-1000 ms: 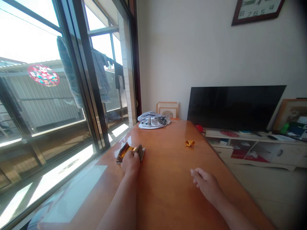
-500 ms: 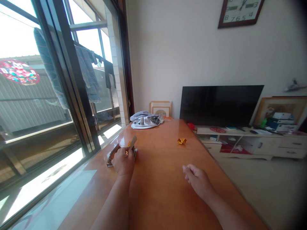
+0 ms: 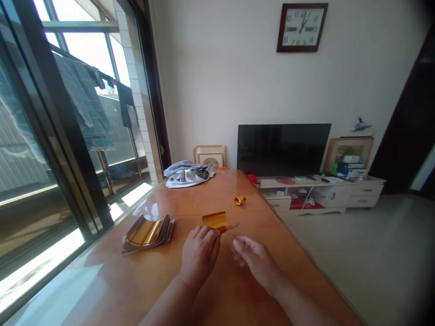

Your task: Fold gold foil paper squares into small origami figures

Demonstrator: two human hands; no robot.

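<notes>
My left hand [image 3: 201, 253] pinches a sheet of shiny gold foil paper [image 3: 216, 220] by its near edge, a little above the table. Just to the right, my right hand [image 3: 254, 258] is apart from the sheet. Its fingers are loosely curled, with the thumb away from them and nothing visible in between. A curled stack of gold foil sheets [image 3: 147, 232] lies on the table to the left. Farther off, right of the middle, sits a small folded gold foil piece [image 3: 239, 200].
The long brown wooden table [image 3: 217, 190] carries a bundled grey cloth [image 3: 186, 174] at its far end. A glass window [image 3: 102, 108] runs along the left. Beyond the right edge stand a television [image 3: 283, 149] and a low white cabinet [image 3: 360, 194].
My left hand has left the stack and moved right with one foil sheet. My right hand has come closer to it. The view has turned to the right.
</notes>
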